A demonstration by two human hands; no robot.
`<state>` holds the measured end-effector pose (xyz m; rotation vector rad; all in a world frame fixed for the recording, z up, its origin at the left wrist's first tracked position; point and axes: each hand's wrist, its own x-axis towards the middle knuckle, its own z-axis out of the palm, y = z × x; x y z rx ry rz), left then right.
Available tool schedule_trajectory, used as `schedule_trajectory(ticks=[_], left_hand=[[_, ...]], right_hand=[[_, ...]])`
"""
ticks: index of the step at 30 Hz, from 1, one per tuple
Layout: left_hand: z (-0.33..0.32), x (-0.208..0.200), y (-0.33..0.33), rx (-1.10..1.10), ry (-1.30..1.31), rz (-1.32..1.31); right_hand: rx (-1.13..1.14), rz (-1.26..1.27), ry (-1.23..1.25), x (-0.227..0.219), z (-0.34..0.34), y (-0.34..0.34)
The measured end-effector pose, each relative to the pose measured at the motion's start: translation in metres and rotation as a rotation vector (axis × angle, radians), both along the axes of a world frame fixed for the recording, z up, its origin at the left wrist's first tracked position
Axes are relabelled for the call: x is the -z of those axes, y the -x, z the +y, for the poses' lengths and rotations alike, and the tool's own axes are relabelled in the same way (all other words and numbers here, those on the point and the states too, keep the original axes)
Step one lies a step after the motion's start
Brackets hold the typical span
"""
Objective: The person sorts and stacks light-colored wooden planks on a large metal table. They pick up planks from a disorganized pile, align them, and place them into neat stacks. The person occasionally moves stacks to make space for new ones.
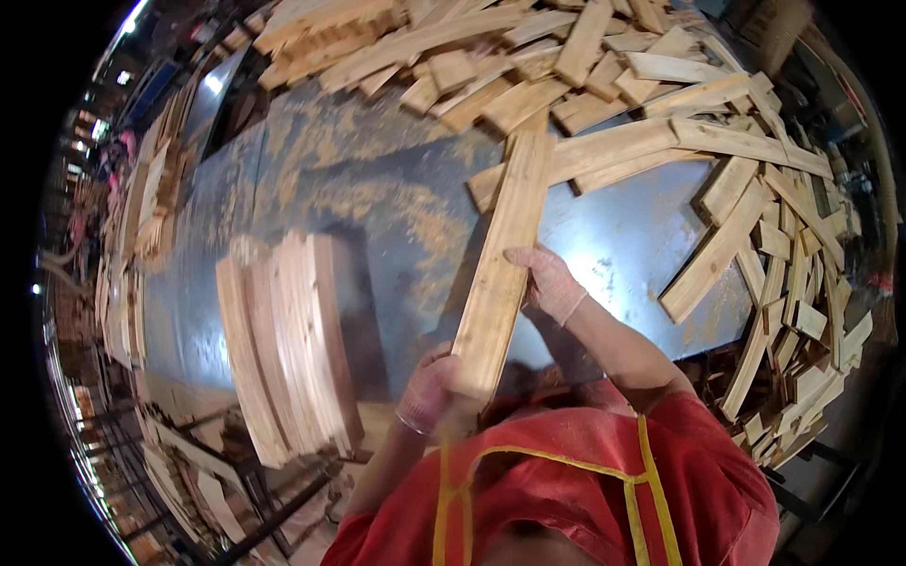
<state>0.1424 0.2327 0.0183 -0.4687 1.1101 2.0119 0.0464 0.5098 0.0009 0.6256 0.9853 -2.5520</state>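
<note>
A long, flat wooden board (503,264) is held between my two hands, tilted with its far end over the pile and its near end close to my body. My right hand (549,281), in a light glove, grips the board's right edge near the middle. Around the near left corner closes my left hand (430,385), gloved too and slightly blurred. Left of the board, a row of wooden boards (288,344) stands side by side at the metal table's near edge. Beyond the held board's far end lies another long board (613,151).
The grey metal table (377,203) is dusted with sawdust. Loose wood pieces (528,99) heap along its far side, and more boards (783,245) crowd the right edge. Stacked boards (156,203) line the left side. Dark metal racks (264,519) stand at lower left.
</note>
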Motion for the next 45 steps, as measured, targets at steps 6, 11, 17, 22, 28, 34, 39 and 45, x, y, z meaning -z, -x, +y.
schedule_trajectory(ticks=[6,11,17,22,28,34,39,45], left_hand=[[-0.090,-0.060,-0.022,0.369,1.294,0.951],[-0.133,-0.121,-0.016,0.440,1.946,1.723],[-0.237,-0.121,-0.030,0.350,1.703,0.725],[-0.301,-0.040,-0.035,0.001,1.743,0.575],[-0.266,-0.019,-0.027,0.549,2.333,0.693],[-0.158,0.033,0.041,0.485,1.880,1.324],[0.060,0.031,0.116,0.698,1.460,1.186],[0.206,0.061,0.179,0.609,1.670,1.189]], right_hand=[[-0.654,0.316,-1.171,-0.044,-0.085,-0.006],[-1.104,1.088,-1.634,-0.114,-0.189,-0.025],[-0.371,1.451,-1.730,-0.134,-0.205,-0.043],[-0.831,0.940,-1.592,-0.081,-0.134,-0.056],[-0.963,0.436,-1.497,-0.059,-0.021,-0.015],[-0.518,0.533,-2.279,0.002,0.143,0.111],[-1.106,0.511,-2.222,-0.043,0.151,0.179],[-0.974,0.465,-1.637,-0.098,0.182,0.120]])
